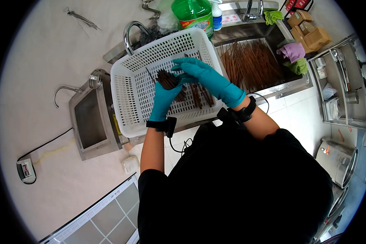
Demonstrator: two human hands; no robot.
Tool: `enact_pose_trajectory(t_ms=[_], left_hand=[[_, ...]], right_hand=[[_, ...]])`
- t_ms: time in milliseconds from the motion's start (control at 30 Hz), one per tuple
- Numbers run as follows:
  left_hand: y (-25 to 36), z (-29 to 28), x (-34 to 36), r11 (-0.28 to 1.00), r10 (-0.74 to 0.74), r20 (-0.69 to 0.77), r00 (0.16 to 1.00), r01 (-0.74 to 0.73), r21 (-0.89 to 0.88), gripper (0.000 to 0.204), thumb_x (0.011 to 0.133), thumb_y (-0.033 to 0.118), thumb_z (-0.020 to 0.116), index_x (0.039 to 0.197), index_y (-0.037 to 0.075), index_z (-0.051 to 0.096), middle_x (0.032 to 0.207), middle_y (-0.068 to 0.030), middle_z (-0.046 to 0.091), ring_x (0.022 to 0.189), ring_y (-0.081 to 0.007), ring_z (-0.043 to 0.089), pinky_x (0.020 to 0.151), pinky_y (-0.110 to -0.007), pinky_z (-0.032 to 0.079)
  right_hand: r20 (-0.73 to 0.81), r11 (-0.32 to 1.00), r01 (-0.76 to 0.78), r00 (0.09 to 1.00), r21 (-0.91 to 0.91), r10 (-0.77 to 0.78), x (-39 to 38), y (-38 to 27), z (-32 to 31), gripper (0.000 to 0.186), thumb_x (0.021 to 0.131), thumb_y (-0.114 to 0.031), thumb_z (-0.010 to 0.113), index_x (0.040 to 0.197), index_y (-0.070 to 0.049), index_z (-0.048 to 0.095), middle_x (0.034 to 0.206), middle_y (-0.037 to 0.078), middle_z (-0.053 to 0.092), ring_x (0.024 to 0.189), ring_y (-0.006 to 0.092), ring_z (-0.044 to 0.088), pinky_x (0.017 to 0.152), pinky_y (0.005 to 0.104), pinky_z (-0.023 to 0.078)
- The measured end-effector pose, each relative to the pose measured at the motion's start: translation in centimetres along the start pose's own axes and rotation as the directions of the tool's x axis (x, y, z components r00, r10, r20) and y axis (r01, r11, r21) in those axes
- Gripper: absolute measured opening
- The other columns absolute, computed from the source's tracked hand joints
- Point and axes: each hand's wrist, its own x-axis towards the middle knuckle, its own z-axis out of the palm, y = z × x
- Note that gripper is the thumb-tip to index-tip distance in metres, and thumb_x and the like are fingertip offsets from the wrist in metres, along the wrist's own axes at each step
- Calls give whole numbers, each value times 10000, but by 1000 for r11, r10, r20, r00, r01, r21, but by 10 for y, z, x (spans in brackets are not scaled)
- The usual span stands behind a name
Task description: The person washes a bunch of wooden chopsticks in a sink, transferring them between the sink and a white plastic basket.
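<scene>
Both of my hands wear teal rubber gloves. My left hand (165, 98) is wrapped around a thick bundle of dark brown chopsticks (166, 79), held over a white slotted plastic basket (122, 97). Close against the bundle's right side is my right hand (197, 75), its fingers stretched out to the left and apart; its thumb side is partly hidden behind the left hand. More loose chopsticks (202, 95) lie on the basket floor beneath and to the right of my hands. One thin stick slants out at the left of the bundle.
Right of the basket, a steel sink (286, 87) holds many long brown chopsticks (250, 65). A green liquid jug (193, 14) and a spray bottle (216, 16) stand behind. Cloths (293, 52) hang over the sink's right edge. A smaller sink (89, 118) is at left.
</scene>
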Motion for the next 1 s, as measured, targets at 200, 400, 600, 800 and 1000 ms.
enact_pose_trajectory(t_ms=[200, 400, 600, 800, 1000], left_hand=[[-16, -8, 0, 999, 29, -44, 999, -30, -24, 139, 760, 57, 697, 875, 49, 619, 858, -55, 632, 801, -167, 608, 686, -315, 510], [-1, -2, 3, 998, -51, -5, 999, 51, -40, 163, 770, 77, 694, 911, 55, 616, 888, -60, 628, 806, -178, 605, 717, -325, 508], [18, 2, 41, 946, -322, -116, 940, 313, -83, 239, 734, 181, 721, 897, 44, 613, 845, -77, 624, 774, -205, 603, 690, -341, 502], [-37, 3, 91, 826, -544, -113, 832, 554, 103, 273, 716, 293, 708, 817, 47, 649, 825, -107, 612, 773, -247, 594, 695, -392, 484], [-105, 1, 113, 771, -532, 83, 842, 442, 460, 446, 701, 350, 713, 1047, 91, 603, 946, -168, 576, 768, -265, 562, 726, -404, 474]], right_hand=[[-199, 973, 190, 956, -131, -213, -7, -26, -29, 341, 901, -267, 522, 1181, -76, 552, 1053, 36, 613, 990, 135, 554, 894, 285, 406], [-247, 965, 215, 937, -152, -247, -23, -36, -42, 344, 915, -251, 487, 1195, -59, 538, 1104, 73, 595, 1045, 158, 544, 932, 300, 394], [-242, 966, 213, 939, -144, -244, -31, -35, -50, 336, 916, -236, 477, 1178, -37, 545, 1116, 88, 598, 1051, 167, 554, 931, 303, 403], [-269, 972, 213, 934, -103, -233, -42, -29, -68, 322, 922, -217, 462, 1157, -13, 546, 1139, 100, 592, 1075, 189, 553, 937, 310, 404], [-397, 991, 121, 908, -59, -135, -58, -12, -102, 309, 907, -174, 484, 1171, -23, 540, 1150, 104, 586, 1084, 195, 548, 950, 310, 399]])
